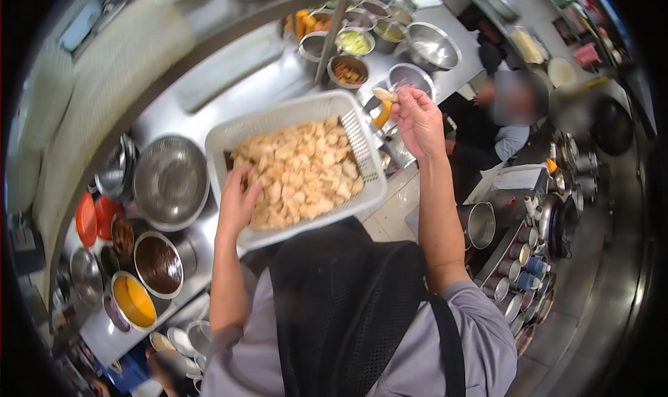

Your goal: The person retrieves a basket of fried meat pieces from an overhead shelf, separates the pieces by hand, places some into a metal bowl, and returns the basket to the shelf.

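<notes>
A large white plastic basket with perforated sides stands on the steel counter in front of me. It holds a heap of pale golden, fried-looking food chunks. My left hand is at the left side of the heap, its fingers apart and at the chunks; nothing shows in its grip. Raised beyond the basket's right rim, my right hand pinches one pale food chunk between thumb and fingers.
A steel colander stands left of the basket. Pots of brown sauce and yellow liquid are nearer. Steel bowls and containers of cut vegetables sit beyond. A co-worker is at the right.
</notes>
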A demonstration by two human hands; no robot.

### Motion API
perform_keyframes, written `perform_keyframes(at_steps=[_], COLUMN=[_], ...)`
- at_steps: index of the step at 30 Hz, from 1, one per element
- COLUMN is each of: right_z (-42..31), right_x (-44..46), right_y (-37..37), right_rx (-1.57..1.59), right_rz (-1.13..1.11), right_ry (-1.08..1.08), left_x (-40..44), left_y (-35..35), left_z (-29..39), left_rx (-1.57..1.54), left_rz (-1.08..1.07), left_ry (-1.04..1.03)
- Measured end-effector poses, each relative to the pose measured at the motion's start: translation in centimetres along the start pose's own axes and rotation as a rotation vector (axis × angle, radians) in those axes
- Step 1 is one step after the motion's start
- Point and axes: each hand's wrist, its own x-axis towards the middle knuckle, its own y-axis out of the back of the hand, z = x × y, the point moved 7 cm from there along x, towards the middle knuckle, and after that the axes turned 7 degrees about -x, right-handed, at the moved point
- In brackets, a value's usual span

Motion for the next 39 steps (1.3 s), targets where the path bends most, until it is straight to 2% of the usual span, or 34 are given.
perform_keyframes(at_steps=[4,7,9,14,24,27,39], right_z=[-5.7,-7.5,-8.2,-9.0,-6.8,-6.7,-2.1], right_x=[2.4,3.9,4.5,6.5,7.0,7.0,5.1], right_y=[-0.2,0.0,0.3,0.5,-0.9,-1.3,0.8], right_rx=[0.180,0.299,0.358,0.477,0.589,0.604,0.650], right_rz=[0.048,0.038,0.061,0.023,0.039,-0.086,-0.098], right_ry=[0.178,0.220,0.239,0.283,0.209,0.192,0.080], left_x=[-0.3,-0.4,-0.6,-1.4,-2.1,-2.0,-1.5], left_y=[0.5,1.8,2.5,3.7,3.1,2.8,2.8], left_z=[0.7,2.8,3.1,2.9,3.5,3.6,2.5], left_rx=[-0.080,0.040,0.025,0.064,0.089,0.049,0.108], left_rz=[0.026,0.044,0.103,0.200,0.230,0.206,0.219], left_ry=[-0.007,-0.064,-0.173,-0.214,-0.309,-0.244,-0.240])
